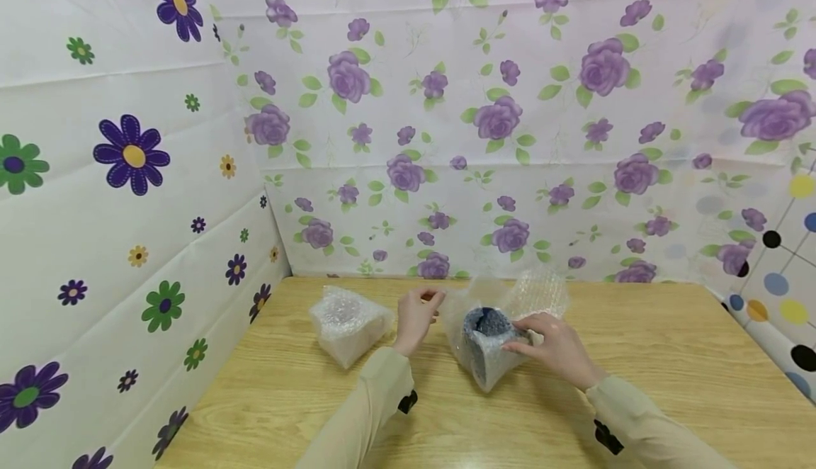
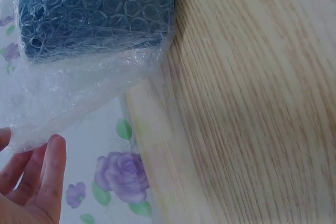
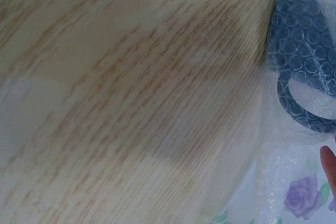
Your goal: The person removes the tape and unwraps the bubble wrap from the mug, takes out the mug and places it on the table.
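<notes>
A dark blue mug point(image 1: 489, 321) stands on the table, partly wrapped in clear bubble wrap point(image 1: 537, 295), its mouth uncovered at the top. Its handle point(image 3: 302, 116) shows through the bubbles in the right wrist view. On the mug's left, my left hand point(image 1: 417, 314) pinches a loose edge of the wrap between thumb and fingers; the left wrist view shows that edge stretched out from the mug. My right hand point(image 1: 557, 347) grips the wrapped mug at its handle side, thumb toward me and fingers behind. In the right wrist view only a fingertip point(image 3: 329, 163) shows.
Left of my left hand sits a second bundle of bubble wrap point(image 1: 349, 327), closed around its content. The wooden table point(image 1: 669, 356) meets a flowered cloth backdrop point(image 1: 446, 129) at its back edge. More patterned cloth hangs along the left and right sides.
</notes>
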A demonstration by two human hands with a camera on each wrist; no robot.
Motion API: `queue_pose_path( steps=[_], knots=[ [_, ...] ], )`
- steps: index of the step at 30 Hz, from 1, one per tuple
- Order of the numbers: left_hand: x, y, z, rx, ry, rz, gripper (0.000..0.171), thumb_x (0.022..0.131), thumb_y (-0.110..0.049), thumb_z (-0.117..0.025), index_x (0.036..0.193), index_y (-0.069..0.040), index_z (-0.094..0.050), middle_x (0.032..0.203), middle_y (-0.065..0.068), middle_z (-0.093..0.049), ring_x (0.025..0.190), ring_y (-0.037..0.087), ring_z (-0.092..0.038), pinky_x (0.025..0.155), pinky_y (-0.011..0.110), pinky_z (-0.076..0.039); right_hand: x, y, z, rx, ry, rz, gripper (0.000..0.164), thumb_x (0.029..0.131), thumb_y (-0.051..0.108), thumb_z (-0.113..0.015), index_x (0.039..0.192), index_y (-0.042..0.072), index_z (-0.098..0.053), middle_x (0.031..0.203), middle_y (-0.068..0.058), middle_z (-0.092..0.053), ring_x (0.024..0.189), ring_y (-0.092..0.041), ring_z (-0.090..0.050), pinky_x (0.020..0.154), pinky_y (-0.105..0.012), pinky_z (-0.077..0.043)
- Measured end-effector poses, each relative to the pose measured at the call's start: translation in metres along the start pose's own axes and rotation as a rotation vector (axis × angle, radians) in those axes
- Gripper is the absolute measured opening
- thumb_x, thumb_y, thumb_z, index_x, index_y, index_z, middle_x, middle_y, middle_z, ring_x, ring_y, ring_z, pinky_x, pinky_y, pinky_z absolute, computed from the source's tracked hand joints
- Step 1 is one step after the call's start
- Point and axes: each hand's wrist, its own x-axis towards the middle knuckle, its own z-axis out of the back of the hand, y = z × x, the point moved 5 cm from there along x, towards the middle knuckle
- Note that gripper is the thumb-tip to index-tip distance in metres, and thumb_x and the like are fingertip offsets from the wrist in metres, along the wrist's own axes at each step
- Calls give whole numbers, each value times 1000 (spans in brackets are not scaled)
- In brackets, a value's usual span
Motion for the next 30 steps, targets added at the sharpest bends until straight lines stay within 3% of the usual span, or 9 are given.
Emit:
queue_pose_path(
  steps=[5, 10, 16, 19, 22, 26, 30],
  knots=[
    [0, 4, 3, 28, -60, 12, 17, 86, -18, -63, 87, -1, -59, 74, 5, -55, 58, 26, -57, 49, 35, -51, 0, 0, 0, -7, -6, 13, 43, 69, 49, -72, 97, 16, -69, 90, 11, -61, 82, -8, -55, 66, -34, -48],
    [0, 1, 6, 81, -113, -62, 19, 84, -14, -66, 77, -4, -52, 66, 3, -50, 50, 13, -49, 39, 24, -46, 0, 0, 0, -12, -10, 10, 43, 68, 48, -72, 96, 16, -69, 90, 10, -61, 81, -8, -55, 66, -35, -48],
    [-6, -13, 5, 113, -126, -337, 6, 81, -6, -68, 79, -4, -62, 69, 0, -57, 61, 12, -53, 48, 22, -46, 0, 1, 0, -5, -15, 12, 42, 68, 46, -73, 96, 16, -69, 89, 9, -61, 80, -10, -56, 65, -36, -48],
    [-10, -20, 1, 117, -89, -462, 3, 82, -6, -67, 81, -4, -66, 73, 0, -59, 65, 12, -56, 53, 21, -47, 0, 1, 1, -5, -23, 20, 41, 68, 46, -74, 96, 16, -69, 89, 9, -61, 80, -10, -56, 65, -35, -48],
    [-14, -24, -4, 107, -17, -528, 4, 84, -4, -64, 87, -2, -67, 81, 3, -61, 71, 12, -58, 56, 20, -48, 0, 0, 1, -1, -31, 29, 41, 68, 45, -74, 96, 15, -69, 89, 8, -62, 80, -10, -56, 65, -35, -48],
    [-15, -23, -8, 114, 32, -546, 16, 83, 5, -62, 98, 1, -66, 95, 10, -62, 85, 19, -59, 64, 20, -49, 0, 0, 0, -11, -28, 28, 41, 68, 46, -73, 96, 16, -69, 89, 9, -61, 80, -9, -56, 64, -35, -48],
    [-12, -15, -8, 119, 48, -478, 28, 80, 10, -62, 107, 1, -64, 110, 15, -58, 100, 24, -55, 72, 26, -49, -1, 0, 0, -16, -26, 28, 41, 68, 47, -73, 97, 17, -69, 89, 10, -61, 80, -8, -55, 63, -33, -48]
  ],
)
